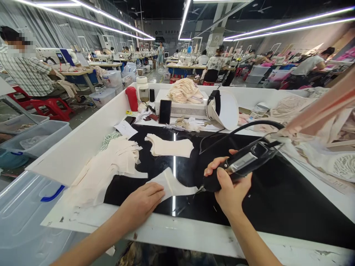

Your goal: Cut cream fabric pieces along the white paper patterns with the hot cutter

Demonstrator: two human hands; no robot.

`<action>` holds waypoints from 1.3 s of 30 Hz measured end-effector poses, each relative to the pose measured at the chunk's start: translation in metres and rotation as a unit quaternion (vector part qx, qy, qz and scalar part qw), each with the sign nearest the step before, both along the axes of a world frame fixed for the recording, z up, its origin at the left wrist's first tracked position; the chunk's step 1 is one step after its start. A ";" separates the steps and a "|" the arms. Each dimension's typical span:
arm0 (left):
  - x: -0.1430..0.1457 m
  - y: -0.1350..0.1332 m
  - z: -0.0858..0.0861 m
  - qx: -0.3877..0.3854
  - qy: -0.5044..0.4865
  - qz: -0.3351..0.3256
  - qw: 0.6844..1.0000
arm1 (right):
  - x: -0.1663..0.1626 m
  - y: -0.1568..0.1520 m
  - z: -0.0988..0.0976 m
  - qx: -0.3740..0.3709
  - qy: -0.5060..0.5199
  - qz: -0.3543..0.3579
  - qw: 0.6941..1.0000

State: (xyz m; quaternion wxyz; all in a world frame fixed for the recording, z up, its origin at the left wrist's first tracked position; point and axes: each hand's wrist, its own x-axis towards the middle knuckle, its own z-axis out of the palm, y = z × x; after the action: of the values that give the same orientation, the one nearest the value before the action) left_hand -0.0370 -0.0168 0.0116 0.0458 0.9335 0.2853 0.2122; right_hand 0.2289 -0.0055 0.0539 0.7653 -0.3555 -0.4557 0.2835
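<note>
My left hand (148, 199) lies palm down on a cream fabric piece (173, 183), pressing it to the black glassy work surface (266, 192); its fingers are flat and hold nothing. My right hand (230, 181) is wrapped round a black handheld electric cutter (244, 159) with a cable at its rear. The cutter's narrow tip meets the right end of the fabric piece. Behind that piece sits a stack of cut cream pieces (170, 146). A larger, spread pile of cream fabric pieces (111, 162) lies to the left.
A white box (188, 109) with fabric on top stands at the back, with a phone (165, 111) leaning against it. Nearby are a red tumbler (131, 98) and a white visor (229, 111). Fabric heaps (318, 144) cover the right side. A low white wall (83, 147) borders the left.
</note>
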 end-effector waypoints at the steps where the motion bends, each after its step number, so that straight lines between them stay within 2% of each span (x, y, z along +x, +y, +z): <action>1: 0.001 -0.003 0.001 0.001 0.013 0.003 1.000 | 0.001 0.003 0.000 -0.001 0.002 -0.004 1.000; 4: 0.008 -0.018 0.007 -0.017 0.045 0.016 0.999 | 0.000 0.009 0.002 0.006 0.007 -0.007 1.000; 8: 0.019 -0.022 0.019 -0.105 0.049 0.021 0.993 | -0.008 0.012 0.002 0.018 0.018 0.007 1.000; 10: 0.022 -0.011 0.023 -0.119 0.046 0.023 0.992 | -0.013 0.013 0.001 0.018 0.025 0.017 0.999; 12: 0.025 0.007 0.027 -0.098 0.043 0.011 0.994 | -0.019 0.013 0.000 0.019 0.032 0.024 0.999; 16: 0.034 0.047 0.028 -0.092 0.041 -0.087 0.991 | -0.029 0.016 -0.001 0.019 0.040 0.026 0.999; 20: 0.042 0.070 0.029 -0.154 0.098 -0.134 0.974 | -0.037 0.020 -0.001 0.019 0.047 0.021 0.999; 26: 0.042 0.075 0.029 -0.234 0.140 -0.115 0.955 | -0.044 0.021 -0.002 -0.004 0.056 0.019 0.998; 39: 0.035 0.073 0.023 -0.235 0.144 -0.091 0.957 | -0.049 0.022 -0.003 -0.008 0.054 0.022 0.998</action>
State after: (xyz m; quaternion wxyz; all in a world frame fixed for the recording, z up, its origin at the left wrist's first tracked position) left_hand -0.0017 0.0565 0.0350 0.2418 0.9390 0.2444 -0.0024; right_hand 0.1798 0.0162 0.0512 0.7796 -0.3355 -0.4191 0.3224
